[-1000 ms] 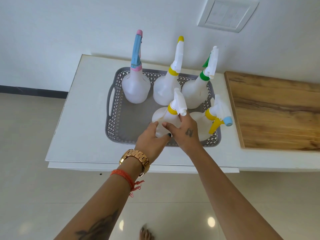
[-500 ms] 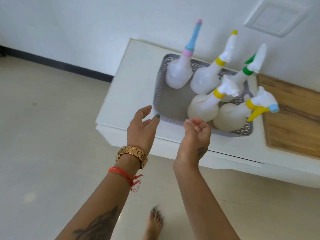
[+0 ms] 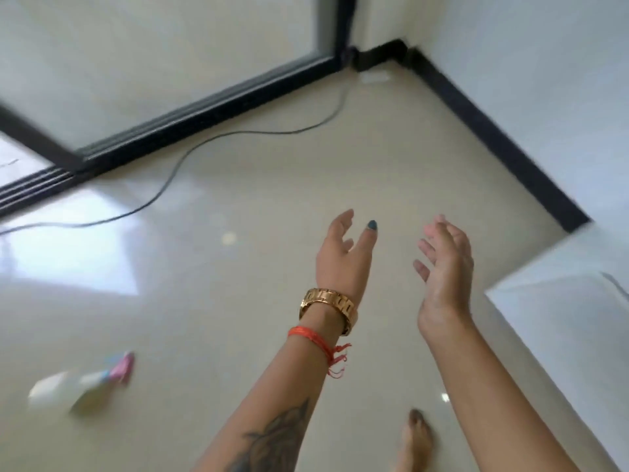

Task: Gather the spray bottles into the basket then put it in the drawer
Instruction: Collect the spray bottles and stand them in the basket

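One white spray bottle (image 3: 73, 386) with a pink and blue nozzle lies on its side on the floor at the lower left, blurred. My left hand (image 3: 345, 255), with a gold watch and an orange thread at the wrist, is raised over the floor with fingers apart and holds nothing. My right hand (image 3: 446, 267) is beside it, palm turned inward, fingers spread and empty. Both hands are well to the right of the bottle. The basket and the other bottles are out of view.
A corner of the white cabinet top (image 3: 558, 321) shows at the right edge. A dark cable (image 3: 190, 155) runs across the glossy beige floor toward a black-framed sliding door (image 3: 204, 110). A black skirting (image 3: 493, 137) lines the right wall. My bare foot (image 3: 417, 441) is at the bottom.
The view has swung left, away from the cabinet and basket, onto the floor. Both hands have let go of the bottle in the basket and now hang open in the air.
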